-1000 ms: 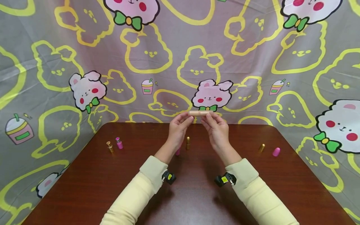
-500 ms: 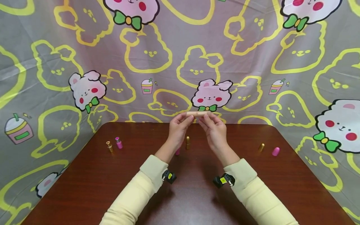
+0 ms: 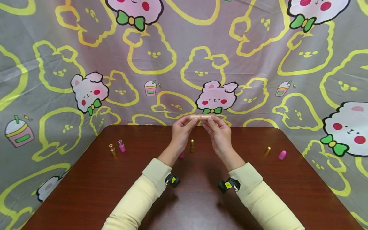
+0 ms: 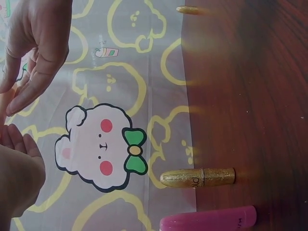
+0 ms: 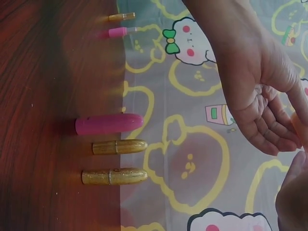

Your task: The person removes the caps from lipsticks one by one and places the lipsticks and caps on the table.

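Both hands hold a pale beige, lipstick-like tube [image 3: 201, 117] level above the back of the table in the head view. My left hand [image 3: 181, 131] grips its left end between thumb and fingers. On its right end, my right hand [image 3: 220, 132] has a similar pinch. A seam runs across the tube near its middle. The wrist views show both hands at the frame edge, with most of the tube cut off. Below the hands stand a gold lipstick [image 3: 192, 146] and a pink lipstick [image 3: 181, 155], the latter partly hidden by the left wrist.
An uncapped gold lipstick base [image 3: 112, 150] and a pink base [image 3: 122, 146] stand at the left of the brown table [image 3: 198, 198]. To the right are a gold cap [image 3: 267, 150] and a pink cap [image 3: 282, 155]. Behind hangs a patterned cloth [image 3: 169, 64].
The right hand has shifted slightly left, closer to the left hand, and the tube has moved a little left with it. The left hand has stayed nearly still.
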### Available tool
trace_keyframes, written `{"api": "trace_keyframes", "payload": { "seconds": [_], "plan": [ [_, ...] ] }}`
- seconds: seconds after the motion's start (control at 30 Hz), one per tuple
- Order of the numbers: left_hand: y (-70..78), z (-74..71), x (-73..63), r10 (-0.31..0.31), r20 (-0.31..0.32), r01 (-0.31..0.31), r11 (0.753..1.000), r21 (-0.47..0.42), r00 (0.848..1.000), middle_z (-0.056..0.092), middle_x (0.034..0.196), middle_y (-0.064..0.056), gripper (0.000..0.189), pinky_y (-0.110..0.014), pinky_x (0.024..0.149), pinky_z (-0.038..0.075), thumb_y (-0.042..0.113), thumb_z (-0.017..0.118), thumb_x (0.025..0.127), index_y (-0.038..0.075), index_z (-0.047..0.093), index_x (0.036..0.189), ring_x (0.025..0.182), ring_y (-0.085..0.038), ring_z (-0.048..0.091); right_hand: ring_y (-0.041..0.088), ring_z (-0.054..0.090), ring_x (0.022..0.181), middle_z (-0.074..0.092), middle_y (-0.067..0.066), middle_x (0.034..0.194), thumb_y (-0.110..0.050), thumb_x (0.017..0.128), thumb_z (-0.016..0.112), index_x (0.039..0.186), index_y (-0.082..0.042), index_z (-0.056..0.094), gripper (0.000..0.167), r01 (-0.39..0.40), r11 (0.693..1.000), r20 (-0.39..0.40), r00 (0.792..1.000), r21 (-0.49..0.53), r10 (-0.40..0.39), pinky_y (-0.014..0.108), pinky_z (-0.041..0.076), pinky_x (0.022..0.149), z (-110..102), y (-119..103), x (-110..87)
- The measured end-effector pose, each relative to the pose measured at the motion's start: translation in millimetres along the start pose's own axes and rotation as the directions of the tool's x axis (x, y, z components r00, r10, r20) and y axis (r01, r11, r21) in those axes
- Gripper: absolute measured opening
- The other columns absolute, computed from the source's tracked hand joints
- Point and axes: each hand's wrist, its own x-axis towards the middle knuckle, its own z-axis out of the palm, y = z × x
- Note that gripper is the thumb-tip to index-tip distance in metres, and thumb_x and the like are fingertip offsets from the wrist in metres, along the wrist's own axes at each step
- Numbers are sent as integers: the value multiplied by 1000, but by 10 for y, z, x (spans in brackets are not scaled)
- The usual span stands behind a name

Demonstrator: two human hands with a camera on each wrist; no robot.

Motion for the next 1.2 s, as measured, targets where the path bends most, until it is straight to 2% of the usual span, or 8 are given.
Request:
{"api": "trace_keyframes", "payload": {
  "seconds": [0.23, 0.37, 0.47, 0.6, 0.73, 0.8, 0.9, 1.2],
  "plan": [
    [22, -4, -22, 6, 12, -7, 1000, 16, 1000, 68, 84, -4, 17, -28, 82, 54, -11, 61, 89, 4, 71, 89, 78, -13, 67, 16, 70, 85, 71, 5, 91, -1, 94, 60, 93, -10, 71, 15, 35, 999, 4, 999, -19, -35, 34, 53, 86, 5, 1, -11],
    [30, -3, -32, 3, 17, -3, 1000, 12, 1000, 68, 84, -4, 17, -29, 82, 55, -12, 60, 89, 2, 71, 90, 78, -13, 67, 17, 70, 86, 71, 6, 93, -3, 94, 61, 100, -6, 70, 12, 35, 999, -7, 999, -29, -36, 34, 53, 86, 2, 4, -23],
    [35, -16, -29, -1, 33, 0, 1000, 16, 999, 69, 84, -4, 20, -30, 83, 54, -11, 60, 89, 5, 71, 88, 78, -13, 68, 17, 70, 88, 72, 6, 96, -5, 93, 62, 106, -2, 69, 15, 25, 999, -5, 1000, -32, -25, 34, 52, 87, -8, -4, -31],
    [74, -108, 8, 22, 35, -22, 1000, -15, 999, 70, 85, -4, 27, -32, 85, 54, -10, 57, 92, 10, 73, 84, 80, -13, 68, 18, 70, 87, 71, 8, 93, -5, 93, 61, 101, 0, 72, 14, 58, 997, -13, 998, 52, -57, 34, 52, 88, -79, -65, 31],
    [140, -262, 49, 50, -15, -50, 997, -54, 999, 71, 84, -4, 33, -34, 85, 54, -12, 53, 93, 11, 73, 80, 79, -13, 68, 19, 69, 81, 71, 9, 87, -2, 93, 60, 89, -3, 74, 15, 111, 985, -83, 991, 133, -100, 31, 55, 82, -219, -170, 128],
    [168, -320, 61, 45, -24, -46, 997, -54, 999, 71, 84, -4, 32, -37, 87, 53, -12, 52, 93, 10, 72, 81, 79, -14, 68, 19, 70, 80, 71, 9, 86, -2, 92, 60, 87, -4, 74, 15, 115, 985, -108, 989, 131, -101, 30, 55, 80, -276, -212, 153],
    [200, -369, 70, 31, -24, -32, 998, -57, 999, 70, 85, -5, 30, -40, 90, 51, -11, 54, 93, 9, 72, 82, 80, -14, 69, 18, 69, 80, 71, 9, 86, -3, 92, 61, 88, -4, 75, 14, 96, 988, -105, 991, 120, -84, 30, 55, 81, -325, -248, 160],
    [263, -446, 72, 43, -33, -45, 997, -70, 999, 70, 89, -6, 28, -35, 87, 53, -12, 54, 93, 8, 72, 84, 82, -16, 68, 21, 70, 83, 71, 9, 90, -4, 89, 66, 92, -4, 75, 10, 102, 991, -119, 989, 87, -91, 34, 53, 85, -395, -280, 144]
  ]
}}
